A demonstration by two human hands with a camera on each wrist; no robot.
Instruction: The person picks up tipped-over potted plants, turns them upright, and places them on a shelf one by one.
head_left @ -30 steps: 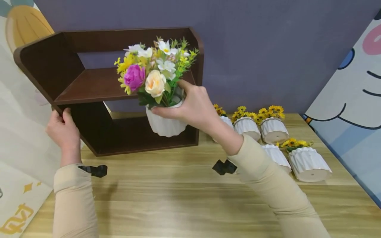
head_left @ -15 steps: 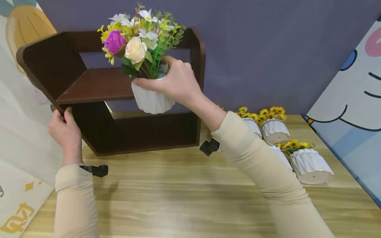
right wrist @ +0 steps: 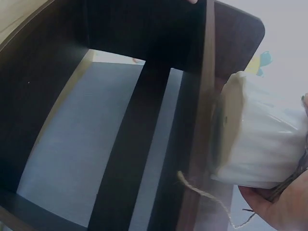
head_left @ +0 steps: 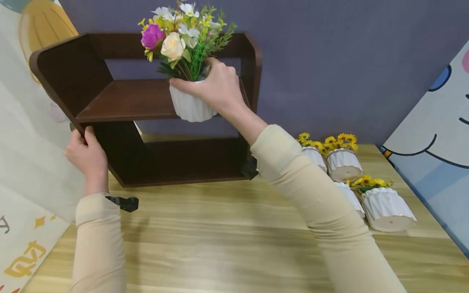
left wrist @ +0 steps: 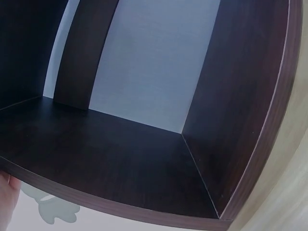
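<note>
My right hand [head_left: 223, 87] grips a white fluted flowerpot [head_left: 192, 103] by its rim, thumb at the front. Artificial flowers [head_left: 183, 38] fill it: a purple bloom, a cream rose, white daisies and green sprigs. The pot overlaps the right part of the middle board of a dark brown two-tier shelf [head_left: 128, 95]. In the right wrist view the pot's flat base faces that board's front edge, and a loose piece of twine [right wrist: 211, 196] hangs below. My left hand [head_left: 88, 156] pinches the front edge of the shelf's left side panel.
Several white pots [head_left: 388, 207] with yellow flowers [head_left: 342, 140] lie tipped over at the right of the wooden table [head_left: 205, 244]. A grey-purple wall [head_left: 329, 73] stands behind the shelf, and a printed white panel [head_left: 40, 179] stands at the left.
My right hand has lifted the flowerpot from in front of the lower opening to the level of the middle board. The left hand keeps its grip; the head view has shifted slightly.
</note>
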